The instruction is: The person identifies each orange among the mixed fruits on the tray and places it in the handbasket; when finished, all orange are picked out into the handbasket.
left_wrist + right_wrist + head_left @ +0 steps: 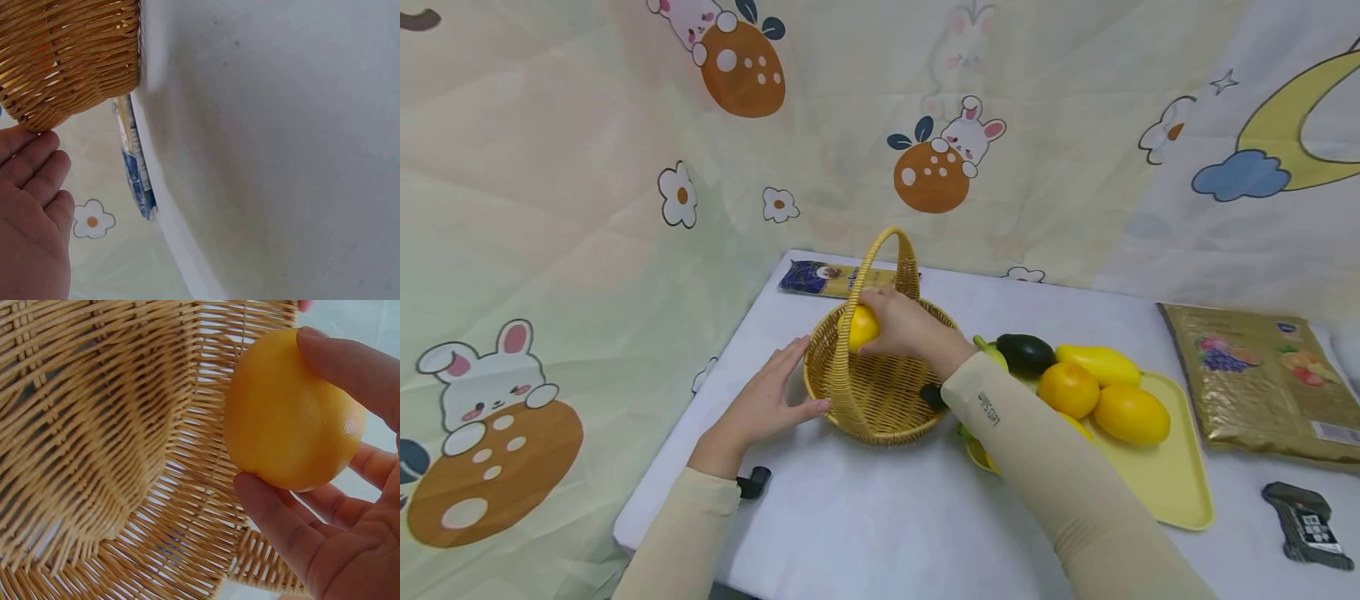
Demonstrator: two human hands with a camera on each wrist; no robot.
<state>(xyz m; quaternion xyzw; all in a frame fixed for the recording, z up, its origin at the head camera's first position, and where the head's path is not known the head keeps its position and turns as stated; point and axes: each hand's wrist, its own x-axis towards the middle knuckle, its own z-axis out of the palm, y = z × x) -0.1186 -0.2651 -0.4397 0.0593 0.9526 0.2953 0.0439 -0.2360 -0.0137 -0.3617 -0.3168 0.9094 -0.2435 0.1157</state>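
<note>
Beige sleeves [1045, 475], foremost, extend over a white bench [850, 525] to a wicker basket [887, 396] with an arched handle [841, 379]. The right hand [913, 327] grasps an orange-yellow fruit [865, 327] between thumb and fingers, behind the handle at the basket's left side. The left hand [760, 400] is released, fingers extended, touching the basket's outer edge. To the right, partly hidden by one sleeve, a yellow tray [1180, 483] bears further yellow and orange produce [1131, 414]; a gold bag [1262, 383] lies to its right, and a flat packet [812, 277] behind the basket
</note>
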